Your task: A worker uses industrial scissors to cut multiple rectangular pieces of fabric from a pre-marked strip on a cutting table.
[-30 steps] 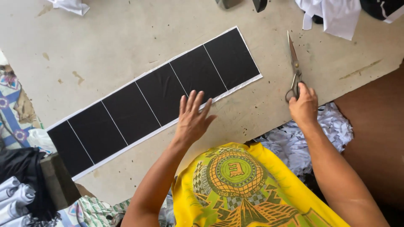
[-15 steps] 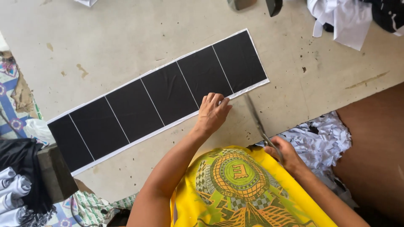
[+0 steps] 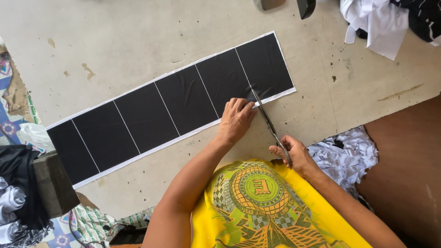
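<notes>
Black strip [image 3: 151, 115] under left hand [image 3: 236, 120]; right hand [image 3: 294, 154] holds scissors [image 3: 268, 124].

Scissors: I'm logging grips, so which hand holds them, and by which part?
The right hand holds the scissors by the handles; the left hand presses the black strip.

Work surface is a pale grey tabletop [image 3: 115, 41], scuffed and marked with brown stains and small dark specks, evenly lit with no hard shadows. White and dark cloth [image 3: 381, 18] is heaped at the far right corner; a brown floor [image 3: 409, 170] shows beyond the near right edge. Patterned fabric [image 3: 11, 110] and a dark block [image 3: 55, 183] sit at left.
</notes>
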